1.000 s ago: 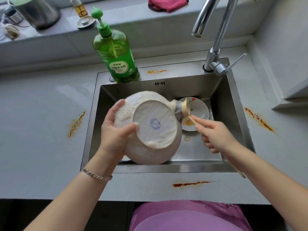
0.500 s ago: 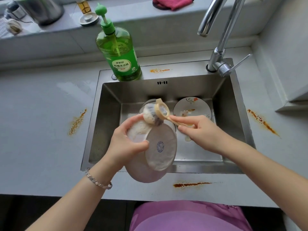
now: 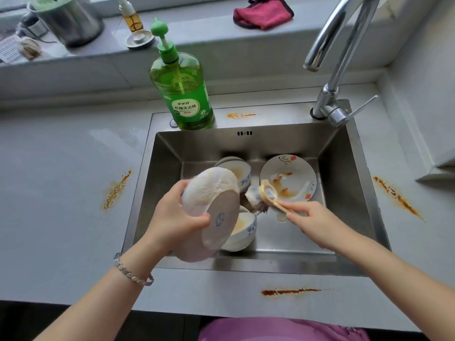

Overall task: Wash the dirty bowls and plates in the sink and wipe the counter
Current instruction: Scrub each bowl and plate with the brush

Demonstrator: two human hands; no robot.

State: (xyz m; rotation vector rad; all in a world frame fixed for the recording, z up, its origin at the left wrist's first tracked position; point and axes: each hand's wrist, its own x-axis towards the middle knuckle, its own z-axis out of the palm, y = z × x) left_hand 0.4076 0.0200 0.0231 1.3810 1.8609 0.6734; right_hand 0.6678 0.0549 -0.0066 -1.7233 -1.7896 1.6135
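My left hand (image 3: 172, 217) grips a soapy white bowl (image 3: 209, 205) tilted on its side over the steel sink (image 3: 344, 168), its blue-marked base facing me. My right hand (image 3: 317, 225) holds the wooden handle of a dish brush (image 3: 261, 195), whose head sits just right of the bowl. Under the held bowl lies a dirty blue-patterned bowl (image 3: 242, 232). Another stained bowl (image 3: 236, 172) stands behind it. A floral plate (image 3: 289, 178) with orange smears lies at the sink's back right.
A green dish soap bottle (image 3: 183, 94) stands on the sink's back left rim, the faucet (image 3: 332, 77) at back right. Orange stains (image 3: 117, 190) mark the grey counter on the left, right and front. A pink cloth (image 3: 263, 12) lies on the sill.
The bowl has tipped further onto its side and shifted left, uncovering the bowls beneath. The brush has come off the bowl's top and now sits to its right.
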